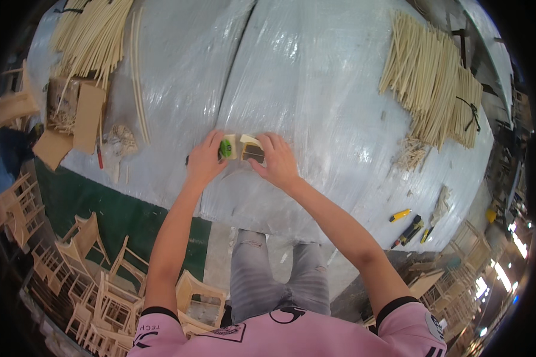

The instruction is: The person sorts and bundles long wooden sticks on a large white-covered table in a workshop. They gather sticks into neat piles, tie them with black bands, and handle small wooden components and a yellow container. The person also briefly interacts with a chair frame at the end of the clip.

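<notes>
At the near side of the table [351, 166], a green-faced object [226, 148] is held by the left hand [207, 158], a dark-faced block [254, 153] by the right hand [279, 159]; either could be dropped if grip slackened.

Pale, fairly even light is falling across the tabletop [333, 89], whose glossy surface is throwing streaks of glare in the upper and central frame. Small, bright lights [502, 276] are blowing out to white at the lower right, against dim surroundings. The fisheye lens is bending straight edges toward the rim, and black is filling the corners. Fine detail is softening near the side edges.
</notes>
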### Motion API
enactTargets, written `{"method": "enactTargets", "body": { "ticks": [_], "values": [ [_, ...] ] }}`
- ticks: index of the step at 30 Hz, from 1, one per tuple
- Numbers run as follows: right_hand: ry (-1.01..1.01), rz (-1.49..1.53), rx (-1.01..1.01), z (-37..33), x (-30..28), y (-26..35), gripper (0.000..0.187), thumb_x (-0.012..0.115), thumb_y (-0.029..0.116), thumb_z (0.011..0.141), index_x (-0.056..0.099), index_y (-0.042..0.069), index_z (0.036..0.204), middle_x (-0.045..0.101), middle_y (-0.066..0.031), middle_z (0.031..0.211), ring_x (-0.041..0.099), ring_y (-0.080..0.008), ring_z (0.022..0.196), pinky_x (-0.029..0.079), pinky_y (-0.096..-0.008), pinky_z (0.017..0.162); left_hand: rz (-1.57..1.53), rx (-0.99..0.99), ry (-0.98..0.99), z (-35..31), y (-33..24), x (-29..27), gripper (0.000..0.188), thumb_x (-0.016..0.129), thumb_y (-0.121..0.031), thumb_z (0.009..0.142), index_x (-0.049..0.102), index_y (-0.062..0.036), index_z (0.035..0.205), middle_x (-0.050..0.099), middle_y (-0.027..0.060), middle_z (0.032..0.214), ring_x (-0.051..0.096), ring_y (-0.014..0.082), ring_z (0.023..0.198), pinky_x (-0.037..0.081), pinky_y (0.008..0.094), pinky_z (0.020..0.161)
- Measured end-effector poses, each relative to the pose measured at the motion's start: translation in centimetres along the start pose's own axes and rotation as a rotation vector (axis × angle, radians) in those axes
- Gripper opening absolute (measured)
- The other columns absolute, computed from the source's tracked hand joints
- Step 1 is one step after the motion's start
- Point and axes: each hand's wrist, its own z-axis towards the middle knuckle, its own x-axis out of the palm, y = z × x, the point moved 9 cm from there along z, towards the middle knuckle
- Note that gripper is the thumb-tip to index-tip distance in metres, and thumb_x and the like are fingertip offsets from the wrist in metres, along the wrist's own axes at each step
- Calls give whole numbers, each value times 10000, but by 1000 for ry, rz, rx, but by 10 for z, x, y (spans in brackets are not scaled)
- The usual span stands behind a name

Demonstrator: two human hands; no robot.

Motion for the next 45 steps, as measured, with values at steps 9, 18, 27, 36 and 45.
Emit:
{"method": "enactTargets", "body": {
  "ticks": [9, 18, 27, 36, 45],
  "values": [
    [-212, 242, 504, 14, 41, -105, 235, 478, 263, 1091, 552, 57, 1176, 716, -258, 918, 699, -475, 870, 519, -596, 761, -162, -19, -55, -14, -2, -7, 716, 851, -203, 772, 555, -21, 1397, 650, 191, 1252, 656, 395, 1128, 551, 440, 942],
    [-746, 700, 772, -76, -9, -163, 262, 465, 292, 1114, 543, 52, 1185, 670, -222, 943, 682, -372, 802, 534, -483, 693, -136, 22, -39, -24, -82, 17, 776, 869, -165, 749, 510, -13, 1420, 594, 192, 1330, 593, 393, 1237, 496, 446, 1033],
    [-932, 694, 872, -218, -158, -337, 240, 479, 295, 1107, 553, 68, 1124, 636, -125, 909, 654, -240, 799, 549, -402, 629, -80, 363, 116, 95, -330, 78, 663, 824, -180, 771, 548, -87, 1367, 606, 138, 1323, 657, 379, 1098, 554, 458, 873],
    [-653, 192, 662, -98, -360, -441, 351, 511, 330, 1071, 578, 25, 1230, 708, -306, 1041, 690, -494, 930, 545, -538, 859, 207, 557, 77, 217, -510, 164, 762, 828, -212, 754, 527, -165, 1452, 603, 205, 1302, 698, 412, 1020, 581, 489, 837],
    [-494, -40, 778, -69, -410, -458, 403, 573, 308, 1014, 606, -12, 1257, 711, -325, 1134, 670, -517, 1082, 523, -578, 939, 254, 532, 47, 245, -548, 206, 756, 784, -155, 797, 522, -211, 1504, 632, 195, 1204, 706, 396, 990, 582, 489, 819]
  ]
}}
